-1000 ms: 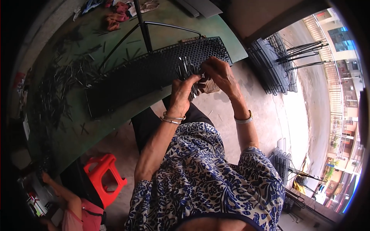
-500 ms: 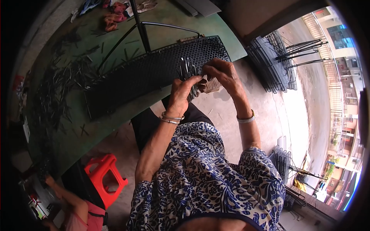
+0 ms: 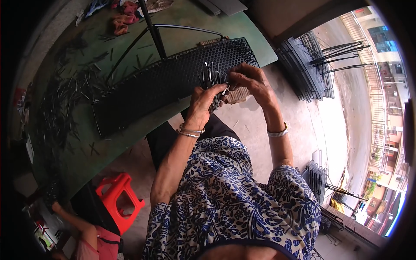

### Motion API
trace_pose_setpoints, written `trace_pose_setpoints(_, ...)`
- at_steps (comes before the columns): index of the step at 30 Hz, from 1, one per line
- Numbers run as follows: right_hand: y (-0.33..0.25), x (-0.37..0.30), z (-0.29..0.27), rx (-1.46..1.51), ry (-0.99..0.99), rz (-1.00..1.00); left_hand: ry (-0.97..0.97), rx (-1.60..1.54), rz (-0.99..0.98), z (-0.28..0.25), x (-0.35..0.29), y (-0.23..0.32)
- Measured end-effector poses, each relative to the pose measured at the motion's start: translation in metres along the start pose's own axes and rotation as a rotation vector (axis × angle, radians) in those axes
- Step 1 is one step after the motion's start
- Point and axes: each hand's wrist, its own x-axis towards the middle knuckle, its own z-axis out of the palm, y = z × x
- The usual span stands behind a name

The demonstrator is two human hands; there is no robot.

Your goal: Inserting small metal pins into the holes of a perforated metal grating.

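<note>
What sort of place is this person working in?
Probably a small open-fronted assembly workshop beside a street: a green worktable strewn with thin dark metal pins, and stacks of black wire racks on the concrete floor.

My left hand gripped a bundle of pins over the mesh panel on the green table; my right hand pinched one pin.

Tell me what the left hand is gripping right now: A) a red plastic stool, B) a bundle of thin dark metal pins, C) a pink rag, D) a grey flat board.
B: the left hand is closed around a bundle of thin dark metal pins held over the black perforated mesh panel, while the right hand works at the bundle's side.
</note>
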Motion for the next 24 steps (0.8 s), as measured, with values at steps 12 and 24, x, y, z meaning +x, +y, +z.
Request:
trace_pose_setpoints(12, 0.006, -0.005, 0.001, 0.384, -0.028, 0.182, -0.018, 0.042, 0.029, 0.002, -0.001, 0.002)
trace_pose_setpoints(24, 0.021, 0.046, -0.023, -0.305, 0.631, -0.317, 0.014, -0.091, -0.004, 0.004, -0.005, -0.002)
